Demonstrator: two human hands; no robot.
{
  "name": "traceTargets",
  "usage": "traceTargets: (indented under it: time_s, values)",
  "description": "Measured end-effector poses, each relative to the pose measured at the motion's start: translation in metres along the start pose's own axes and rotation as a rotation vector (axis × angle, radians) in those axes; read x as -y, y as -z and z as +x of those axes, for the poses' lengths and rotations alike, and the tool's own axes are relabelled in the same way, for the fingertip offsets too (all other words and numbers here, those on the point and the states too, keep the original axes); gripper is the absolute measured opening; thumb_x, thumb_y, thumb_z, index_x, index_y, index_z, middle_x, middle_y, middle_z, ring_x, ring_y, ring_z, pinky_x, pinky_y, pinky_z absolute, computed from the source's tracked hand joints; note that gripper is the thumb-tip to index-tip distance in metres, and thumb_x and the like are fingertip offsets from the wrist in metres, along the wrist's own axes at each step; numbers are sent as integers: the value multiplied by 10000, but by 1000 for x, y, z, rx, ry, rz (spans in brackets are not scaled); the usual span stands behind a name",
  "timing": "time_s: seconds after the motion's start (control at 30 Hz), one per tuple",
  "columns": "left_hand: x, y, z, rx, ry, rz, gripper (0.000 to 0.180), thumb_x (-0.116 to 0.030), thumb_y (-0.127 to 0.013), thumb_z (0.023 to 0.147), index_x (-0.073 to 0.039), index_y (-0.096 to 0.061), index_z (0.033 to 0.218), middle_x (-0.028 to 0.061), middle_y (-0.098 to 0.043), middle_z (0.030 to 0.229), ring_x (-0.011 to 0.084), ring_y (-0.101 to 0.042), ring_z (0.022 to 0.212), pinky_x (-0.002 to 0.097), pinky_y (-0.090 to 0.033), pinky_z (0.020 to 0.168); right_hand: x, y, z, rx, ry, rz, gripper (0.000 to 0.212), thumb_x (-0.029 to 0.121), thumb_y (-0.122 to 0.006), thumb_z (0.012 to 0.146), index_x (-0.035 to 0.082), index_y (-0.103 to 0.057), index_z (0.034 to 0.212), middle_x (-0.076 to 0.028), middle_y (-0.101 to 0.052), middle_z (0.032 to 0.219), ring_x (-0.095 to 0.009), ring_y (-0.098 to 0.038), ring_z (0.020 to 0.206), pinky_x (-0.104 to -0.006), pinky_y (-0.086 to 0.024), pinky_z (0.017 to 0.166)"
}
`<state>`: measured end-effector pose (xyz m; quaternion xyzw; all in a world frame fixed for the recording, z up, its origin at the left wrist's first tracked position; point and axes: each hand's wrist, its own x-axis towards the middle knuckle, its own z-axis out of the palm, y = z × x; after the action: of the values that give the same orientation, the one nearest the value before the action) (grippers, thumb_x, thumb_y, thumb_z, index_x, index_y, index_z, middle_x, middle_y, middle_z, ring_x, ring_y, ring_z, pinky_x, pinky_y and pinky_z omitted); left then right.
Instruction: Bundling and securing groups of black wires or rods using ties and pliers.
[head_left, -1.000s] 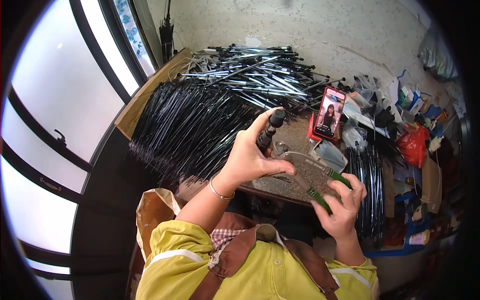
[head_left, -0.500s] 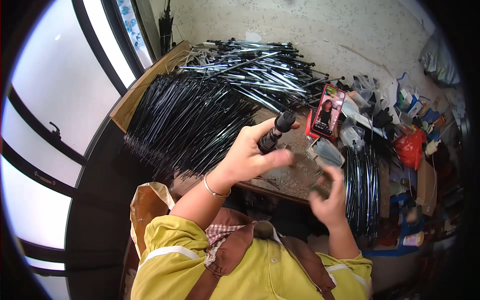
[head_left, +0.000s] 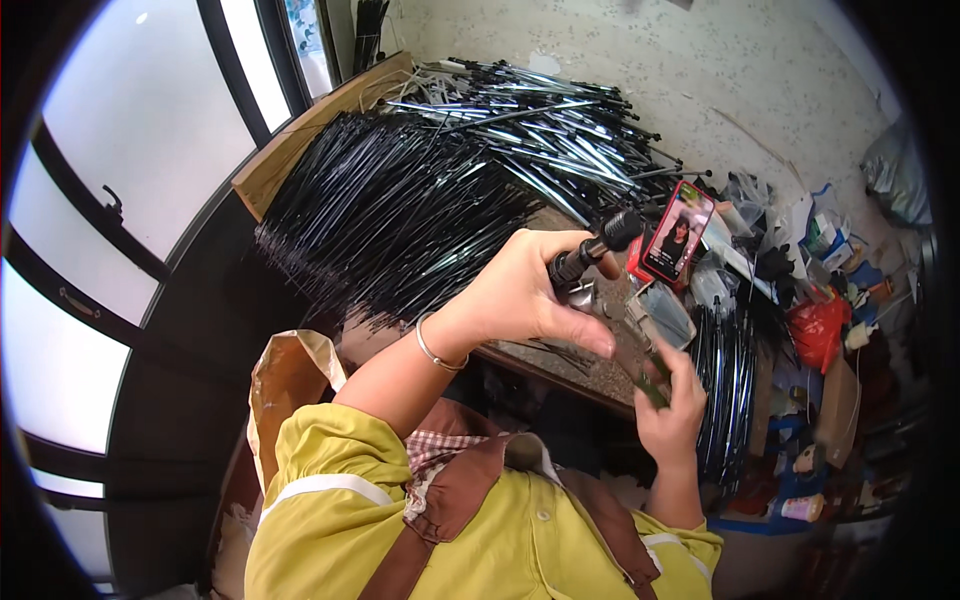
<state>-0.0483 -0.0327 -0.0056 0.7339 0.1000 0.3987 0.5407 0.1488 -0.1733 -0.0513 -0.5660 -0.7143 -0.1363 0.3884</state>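
Pliers, green-handled, near side of red-cased smartphone, gripped by curled right hand; black ribbed shaft, left of smartphone, clasped by left hand, thumb extended; thin black rods, farther left.

Red-edged phone (lit up), tilted; red plastic bag near cardboard; pale patterned wall behind.

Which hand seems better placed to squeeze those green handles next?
Probably the right hand: it holds the green handles, while the left hand is occupied gripping the black cylindrical part.
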Motion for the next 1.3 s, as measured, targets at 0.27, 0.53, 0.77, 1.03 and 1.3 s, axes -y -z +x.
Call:
traceTargets:
  time_s: [0.27,0.53,0.77,1.03,1.3]
  values:
    - [-14,-15,-7,61,92,-79,553,-282,-885,482,-37,-621,903,-78,-472,657,22,-402,603,187,-336,549,24,1,-24,1138,-705,1563,377,101,-665,750,19,-529,1092,-113,-606,951,-152,-608,776,-253,-445,577]
    - [-18,-14,-13,-46,77,-14,493,-239,-870,528,-38,-617,900,-86,-465,651,15,-413,601,173,-334,546,34,7,-29,163,-285,331,382,101,-618,823,-37,-468,1146,-71,-589,796,-126,-571,645,-265,-467,619]
    - [-24,-23,-11,-41,102,-12,382,-184,-840,595,-36,-607,859,-80,-494,659,3,-429,590,159,-340,532,40,25,-18,714,-921,1483,323,92,-617,837,-25,-485,1107,-55,-565,755,-113,-539,586,-255,-456,571]
    - [-14,-42,-13,-155,80,-22,298,-150,-799,640,-33,-594,822,-84,-490,630,-4,-421,562,162,-339,513,54,-5,-44,560,-838,1283,167,103,-635,839,15,-556,956,15,-545,673,-29,-472,538,-177,-370,485]
    - [-17,-36,-19,-227,111,-90,321,-160,-787,643,-20,-582,847,-64,-518,663,5,-439,592,166,-361,540,52,-27,-33,166,-460,570,129,80,-639,817,9,-563,893,-78,-617,709,-176,-599,581,-276,-461,547]
